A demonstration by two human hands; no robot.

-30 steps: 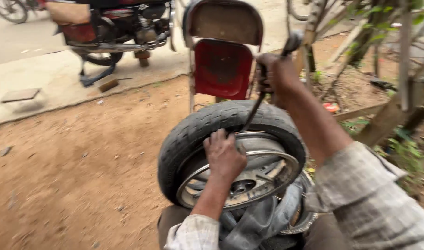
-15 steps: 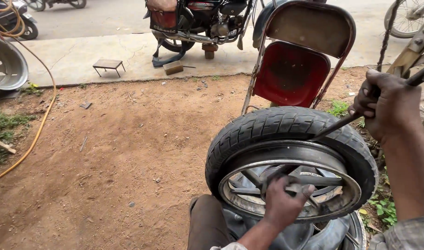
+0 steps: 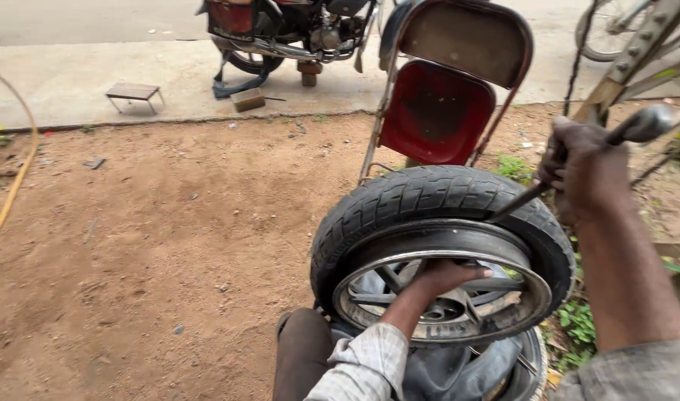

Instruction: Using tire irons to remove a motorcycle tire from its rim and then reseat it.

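Head view: a black rubber motorcycle tyre (image 3: pixel 429 200) on its silver spoked alloy wheel (image 3: pixel 448 301) stands tilted on bare reddish dirt ground (image 3: pixel 154 245), propped against the person's dark-trousered knee (image 3: pixel 303 353) near the bottom edge of the ground. The left hand (image 3: pixel 444 276) reaches through the wheel, its grip closed around a spoke near the hub. The right hand (image 3: pixel 581 167), raised above the tyre's right shoulder, is clenched around a long dark metal tyre lever (image 3: pixel 577 167) whose lower end is wedged between tyre bead and rim. Just behind the tyre stands a folding metal chair with a red seat (image 3: pixel 436 111). Farther back, on the grey concrete pavement (image 3: pixel 73 74), a parked motorcycle (image 3: pixel 295 30) and a small low wooden stool (image 3: pixel 134 93) sit well apart.
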